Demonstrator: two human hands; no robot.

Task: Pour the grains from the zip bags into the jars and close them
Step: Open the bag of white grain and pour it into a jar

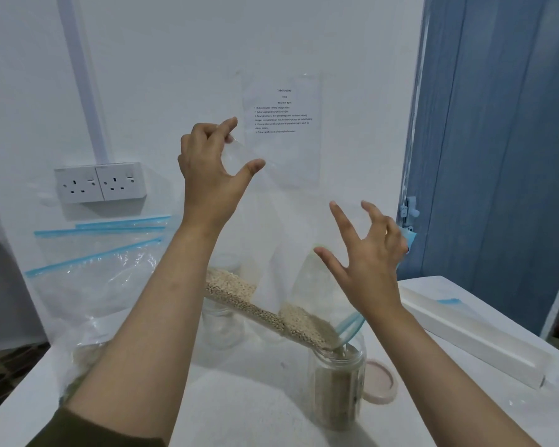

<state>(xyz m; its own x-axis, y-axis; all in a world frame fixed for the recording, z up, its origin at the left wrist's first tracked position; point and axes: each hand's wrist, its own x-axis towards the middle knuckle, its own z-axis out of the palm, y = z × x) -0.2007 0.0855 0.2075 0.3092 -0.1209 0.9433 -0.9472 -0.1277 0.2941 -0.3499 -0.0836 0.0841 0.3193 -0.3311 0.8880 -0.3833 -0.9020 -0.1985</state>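
Hands, left (pixel 207 156) and right (pixel 368 253), pinch the zip bag (pixel 288 221) upended so grains (pixel 271 311) funnel into the jar (pixel 336 382).

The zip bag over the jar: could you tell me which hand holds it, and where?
Left hand pinches the zip bag at its raised bottom corner; right hand grips its side edge.

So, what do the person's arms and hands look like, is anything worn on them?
Both forearms are bare. The left hand and the right hand wear no gloves, and no rings or watch are visible. Only the left arm shows clothing: a dark olive-green sleeve, pushed up near the elbow at the bottom edge. No sleeve shows on the right arm.
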